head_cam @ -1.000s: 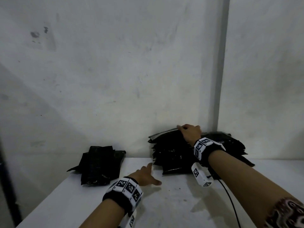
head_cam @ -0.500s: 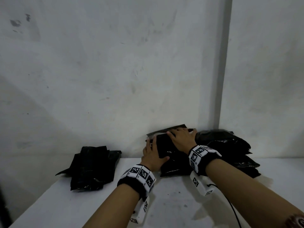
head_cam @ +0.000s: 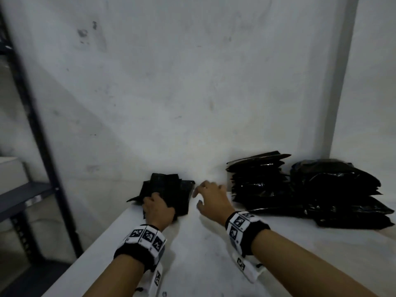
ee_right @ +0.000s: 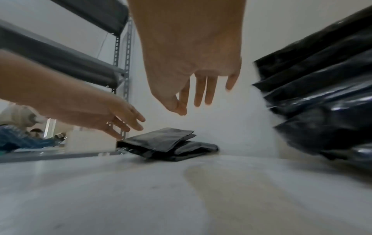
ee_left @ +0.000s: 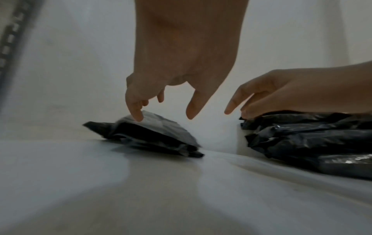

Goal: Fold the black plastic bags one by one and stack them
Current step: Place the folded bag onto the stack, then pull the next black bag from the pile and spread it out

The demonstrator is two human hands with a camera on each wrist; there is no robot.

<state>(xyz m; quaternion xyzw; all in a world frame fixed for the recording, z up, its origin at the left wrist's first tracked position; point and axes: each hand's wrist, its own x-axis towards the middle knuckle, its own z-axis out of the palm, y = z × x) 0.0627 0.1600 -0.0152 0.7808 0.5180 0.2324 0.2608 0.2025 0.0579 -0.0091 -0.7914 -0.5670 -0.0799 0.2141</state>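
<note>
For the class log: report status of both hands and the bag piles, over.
Left hand open, fingertip touching folded stack. Right hand open, empty, between the piles. Unfolded pile waiting on the right. Nothing in the way.

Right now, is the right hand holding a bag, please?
No, the right hand hovers with fingers spread, holding nothing, beside the folded stack.

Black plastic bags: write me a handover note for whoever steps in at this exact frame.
Left hand: fingers extended, touching the top of the small folded stack at left; no grip.
Right hand: open, holding nothing, in the air between the folded stack and the large pile of bags.
Done: a few bags lie folded and stacked.
Left: most of the large pile; more bags lie to its right.
</note>
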